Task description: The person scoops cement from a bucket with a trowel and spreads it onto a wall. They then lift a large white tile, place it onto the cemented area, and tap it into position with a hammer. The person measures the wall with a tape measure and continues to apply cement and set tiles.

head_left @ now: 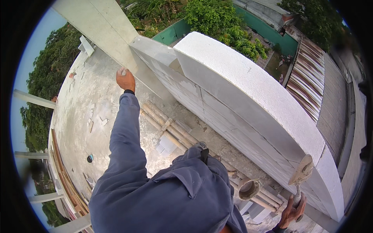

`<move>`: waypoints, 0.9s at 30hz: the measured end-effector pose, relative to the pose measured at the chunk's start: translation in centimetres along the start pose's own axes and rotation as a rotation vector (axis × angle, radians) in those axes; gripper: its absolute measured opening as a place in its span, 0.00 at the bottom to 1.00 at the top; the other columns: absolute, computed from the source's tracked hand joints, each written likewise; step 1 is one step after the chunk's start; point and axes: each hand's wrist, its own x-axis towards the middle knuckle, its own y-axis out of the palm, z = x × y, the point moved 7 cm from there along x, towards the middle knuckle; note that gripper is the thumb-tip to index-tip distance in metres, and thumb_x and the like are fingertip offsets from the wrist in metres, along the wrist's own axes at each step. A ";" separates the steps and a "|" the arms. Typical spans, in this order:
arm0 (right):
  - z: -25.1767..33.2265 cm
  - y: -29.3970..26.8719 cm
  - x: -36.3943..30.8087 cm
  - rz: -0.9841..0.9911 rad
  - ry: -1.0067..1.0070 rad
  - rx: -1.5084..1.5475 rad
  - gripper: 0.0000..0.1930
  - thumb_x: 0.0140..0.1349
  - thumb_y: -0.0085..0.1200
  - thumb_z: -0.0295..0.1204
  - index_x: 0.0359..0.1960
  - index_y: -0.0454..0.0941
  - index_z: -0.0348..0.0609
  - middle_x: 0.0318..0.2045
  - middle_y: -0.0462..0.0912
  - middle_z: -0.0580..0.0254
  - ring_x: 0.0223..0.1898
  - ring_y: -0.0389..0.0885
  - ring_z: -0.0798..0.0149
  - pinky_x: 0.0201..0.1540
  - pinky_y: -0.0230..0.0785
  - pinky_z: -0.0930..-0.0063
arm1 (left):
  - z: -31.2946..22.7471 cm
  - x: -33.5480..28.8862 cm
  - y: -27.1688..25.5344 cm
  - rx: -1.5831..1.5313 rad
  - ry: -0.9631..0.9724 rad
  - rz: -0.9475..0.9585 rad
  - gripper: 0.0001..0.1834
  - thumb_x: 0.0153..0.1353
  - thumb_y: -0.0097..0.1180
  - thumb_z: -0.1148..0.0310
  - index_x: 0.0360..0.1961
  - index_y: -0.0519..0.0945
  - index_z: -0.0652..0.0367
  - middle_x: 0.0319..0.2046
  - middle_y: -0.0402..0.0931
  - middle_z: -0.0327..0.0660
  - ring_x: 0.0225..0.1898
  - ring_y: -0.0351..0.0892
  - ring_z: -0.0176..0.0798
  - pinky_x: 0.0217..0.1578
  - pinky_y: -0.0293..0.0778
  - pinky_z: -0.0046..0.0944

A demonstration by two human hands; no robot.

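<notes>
My left hand [125, 80] is stretched far out in a blue sleeve, its fingers closed around a small pale object; what it is I cannot tell. It sits close to the foot of a grey concrete column [101, 27], where the column meets the block wall. My right hand [292, 211] is low at the right and grips the handle of a trowel [302, 171] whose blade is smeared with grey mortar. The blade points up against the face of the white block wall [248, 97], just below its top course.
Several bamboo poles [167, 126] lie along the wall's base on the rough concrete slab [89, 101]. A round bucket [249, 189] stands among them near my right side. Block scraps are scattered about. The slab's edge drops off at left; trees and roofs lie beyond the wall.
</notes>
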 end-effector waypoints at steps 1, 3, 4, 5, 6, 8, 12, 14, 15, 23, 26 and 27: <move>0.8 -1.4 1.1 0.005 0.062 0.034 0.25 0.62 0.65 0.33 0.58 0.78 0.30 0.53 0.82 0.41 0.55 0.79 0.42 0.61 0.68 0.51 | -1.6 1.6 1.5 0.014 0.029 0.038 0.17 0.58 0.61 0.67 0.46 0.86 0.62 0.45 0.85 0.55 0.48 0.84 0.59 0.52 0.77 0.49; 2.8 -4.1 3.4 0.006 0.175 -0.052 0.32 0.59 0.69 0.43 0.59 0.79 0.32 0.45 0.81 0.46 0.45 0.76 0.53 0.52 0.69 0.59 | -4.6 3.9 4.4 0.048 0.146 0.127 0.15 0.59 0.61 0.66 0.45 0.86 0.61 0.45 0.84 0.54 0.48 0.82 0.60 0.52 0.76 0.51; 3.8 -5.3 4.6 0.004 0.228 -0.179 0.39 0.54 0.75 0.54 0.58 0.82 0.34 0.35 0.82 0.51 0.33 0.74 0.61 0.41 0.71 0.65 | -5.6 4.5 6.2 0.050 0.178 0.194 0.14 0.60 0.61 0.65 0.45 0.86 0.60 0.46 0.83 0.54 0.49 0.81 0.59 0.52 0.75 0.52; 4.9 -6.3 5.8 -0.012 0.277 -0.167 0.36 0.58 0.72 0.51 0.58 0.81 0.33 0.35 0.82 0.51 0.32 0.74 0.61 0.41 0.71 0.64 | -6.6 4.7 8.0 0.025 0.222 0.261 0.13 0.61 0.61 0.64 0.44 0.86 0.59 0.46 0.83 0.54 0.50 0.80 0.59 0.53 0.74 0.52; 5.8 -7.1 7.2 -0.028 0.323 -0.153 0.33 0.62 0.70 0.48 0.58 0.81 0.32 0.36 0.83 0.52 0.32 0.74 0.62 0.41 0.71 0.64 | -7.6 4.8 9.9 0.022 0.278 0.325 0.13 0.62 0.61 0.64 0.45 0.86 0.58 0.47 0.82 0.54 0.52 0.79 0.59 0.54 0.73 0.52; 8.3 -8.0 11.0 -0.051 0.200 -0.166 0.32 0.63 0.69 0.48 0.59 0.80 0.32 0.36 0.82 0.52 0.33 0.75 0.60 0.42 0.71 0.64 | -9.1 4.2 13.6 0.000 0.377 0.414 0.14 0.63 0.61 0.63 0.46 0.85 0.58 0.48 0.82 0.53 0.54 0.78 0.59 0.56 0.72 0.53; 9.0 -8.0 18.6 -0.033 0.092 -0.239 0.32 0.63 0.68 0.46 0.58 0.80 0.31 0.36 0.83 0.50 0.36 0.77 0.57 0.45 0.71 0.63 | -10.1 2.2 19.9 -0.048 0.509 0.491 0.16 0.67 0.60 0.59 0.48 0.84 0.58 0.49 0.82 0.53 0.56 0.76 0.59 0.60 0.70 0.53; 7.3 -6.9 23.2 0.066 0.088 -0.321 0.28 0.64 0.65 0.39 0.61 0.78 0.31 0.49 0.83 0.46 0.49 0.78 0.53 0.55 0.70 0.61 | -9.7 1.2 22.5 -0.065 0.518 0.583 0.18 0.68 0.59 0.57 0.49 0.84 0.59 0.51 0.81 0.54 0.57 0.76 0.59 0.61 0.69 0.53; 6.8 -6.0 25.6 0.080 0.022 -0.293 0.27 0.65 0.62 0.37 0.61 0.77 0.31 0.53 0.81 0.44 0.55 0.77 0.49 0.61 0.67 0.58 | -9.2 0.7 23.4 -0.077 0.511 0.644 0.21 0.69 0.57 0.54 0.52 0.83 0.60 0.55 0.79 0.56 0.61 0.73 0.62 0.64 0.65 0.56; 4.2 2.1 33.0 0.300 0.089 -0.087 0.23 0.57 0.62 0.28 0.56 0.79 0.36 0.57 0.78 0.49 0.54 0.79 0.50 0.61 0.69 0.62 | -6.4 -1.0 27.6 0.142 0.577 0.830 0.28 0.74 0.52 0.49 0.58 0.80 0.65 0.60 0.76 0.60 0.64 0.70 0.65 0.66 0.63 0.56; 5.7 5.7 34.4 0.332 -0.090 -0.308 0.26 0.47 0.67 0.24 0.52 0.83 0.39 0.52 0.83 0.48 0.56 0.81 0.47 0.64 0.70 0.61 | -6.5 -1.4 28.2 0.077 0.616 0.828 0.25 0.74 0.54 0.53 0.57 0.80 0.67 0.57 0.78 0.57 0.60 0.76 0.58 0.62 0.71 0.48; 5.1 6.7 34.8 0.366 -0.014 -0.421 0.26 0.46 0.68 0.24 0.52 0.83 0.38 0.52 0.83 0.48 0.56 0.81 0.46 0.64 0.70 0.59 | -6.5 -1.7 28.3 -0.021 0.580 0.866 0.24 0.74 0.54 0.54 0.58 0.79 0.66 0.56 0.79 0.56 0.58 0.78 0.56 0.61 0.71 0.46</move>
